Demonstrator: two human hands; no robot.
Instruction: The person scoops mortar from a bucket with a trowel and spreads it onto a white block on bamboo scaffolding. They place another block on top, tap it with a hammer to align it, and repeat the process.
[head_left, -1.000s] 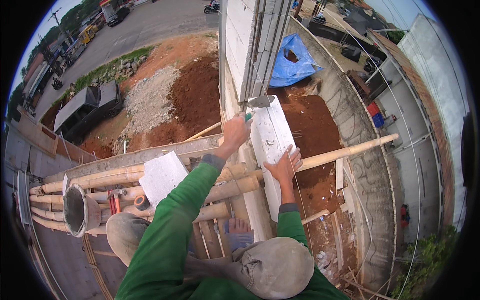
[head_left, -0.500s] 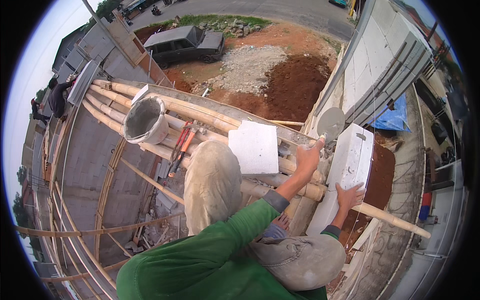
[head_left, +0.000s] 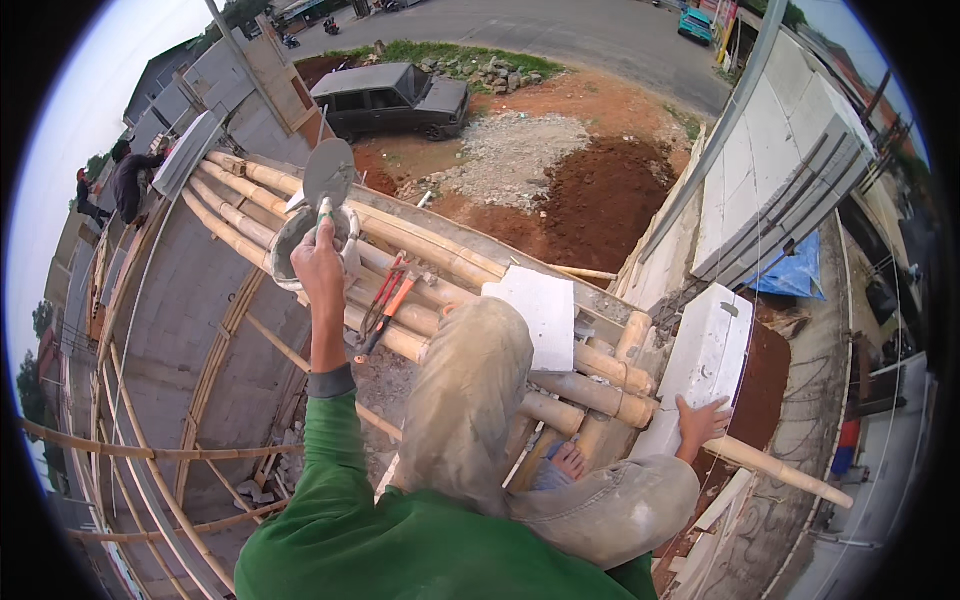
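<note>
My left hand is closed round the handle of a trowel with a round, mortar-grey blade. It is raised over a bucket whose inside is coated with grey mortar; my hand and the trowel hide part of its opening. On the right, my right hand lies with spread fingers against the side of a long white lightweight block set on the wall. A second white block piece rests on the bamboo poles beside my raised knee.
Bamboo poles form the platform under me. A hammer and a red-framed hacksaw lie between bucket and knee. Taut string and a bamboo end pass near the right block. Two people are at far left; ground lies far below.
My left hand has carried the trowel from beside the right-hand block across to the bucket on the left. My right hand has stayed on the block. The view has shifted slightly.
</note>
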